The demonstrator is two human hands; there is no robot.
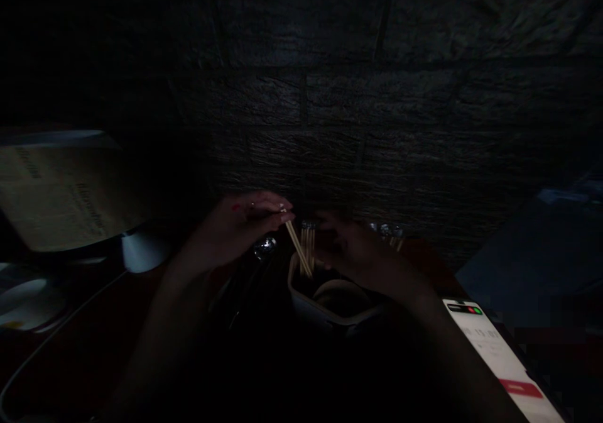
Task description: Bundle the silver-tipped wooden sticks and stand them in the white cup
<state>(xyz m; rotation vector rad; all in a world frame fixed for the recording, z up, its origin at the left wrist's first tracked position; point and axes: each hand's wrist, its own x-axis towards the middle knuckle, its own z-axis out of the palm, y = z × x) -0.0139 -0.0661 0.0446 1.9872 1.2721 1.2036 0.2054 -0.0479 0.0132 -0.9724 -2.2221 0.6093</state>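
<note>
The scene is very dark. My left hand [245, 225] pinches a few thin wooden sticks [298, 245] near their pale top ends, and they slant down to the right into a light-rimmed container [301, 300]. Beside them a bundle of upright wooden sticks [308, 241] with small shiny tops stands at the container's back. Over its right side hovers my right hand [358, 253], thumb and fingers apart around the space beside the bundle. Nothing shows in its grasp, though its fingertips are dim. A rounded, pale-edged thing [342, 290] lies inside the container.
A glowing phone [494, 354] lies at the right. Shiny-topped sticks [386, 231] stand behind my right hand, and a shiny ball [265, 247] is near my left. At the left are a lampshade-like printed shape [61, 190], a cable [70, 316] and a white dish [28, 300]. A stone-block wall [301, 96] rises behind.
</note>
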